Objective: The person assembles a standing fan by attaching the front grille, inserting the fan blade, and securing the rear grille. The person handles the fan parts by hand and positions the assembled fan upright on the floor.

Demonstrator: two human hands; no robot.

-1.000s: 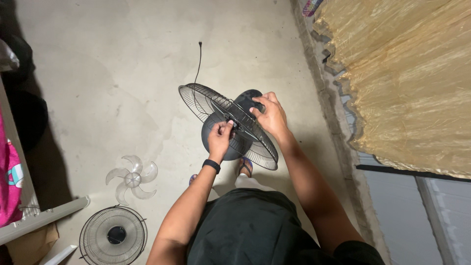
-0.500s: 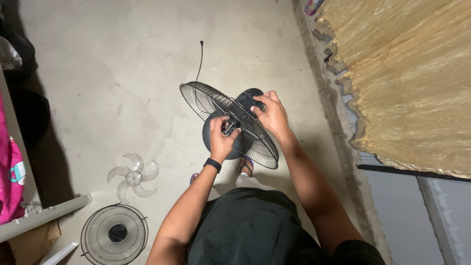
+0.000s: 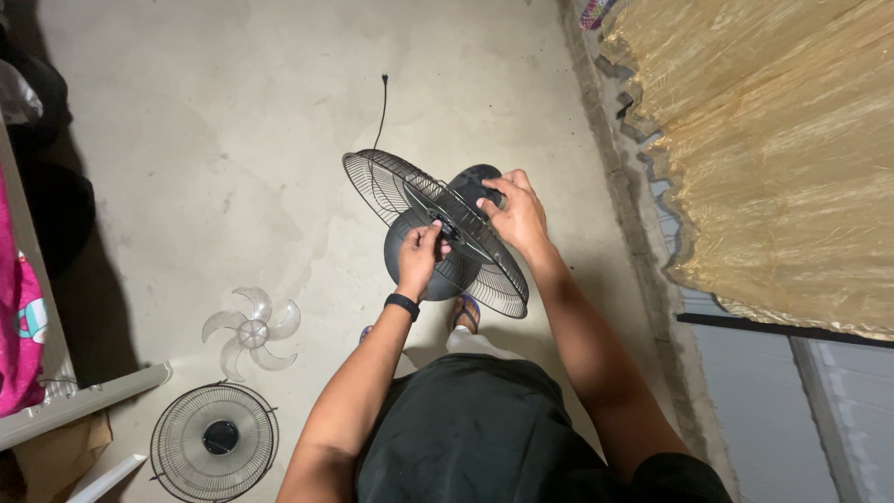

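A black fan stands on the concrete floor below me, with its rear wire guard (image 3: 391, 186) tilted and its round base (image 3: 410, 279) underneath. My left hand (image 3: 421, 253) pinches a small part at the hub in the middle of the guard. My right hand (image 3: 515, 212) grips the black motor housing (image 3: 470, 182) behind the guard. A black band sits on my left wrist. The power cord (image 3: 381, 102) trails away across the floor.
A clear fan blade (image 3: 251, 331) lies on the floor at left. The front wire guard (image 3: 214, 441) lies below it. A golden curtain (image 3: 782, 149) hangs at right along a raised ledge. Pink cloth and white boards sit at the far left.
My left hand has shifted slightly on the hub of the guard. The fan and my right hand have stayed nearly still.
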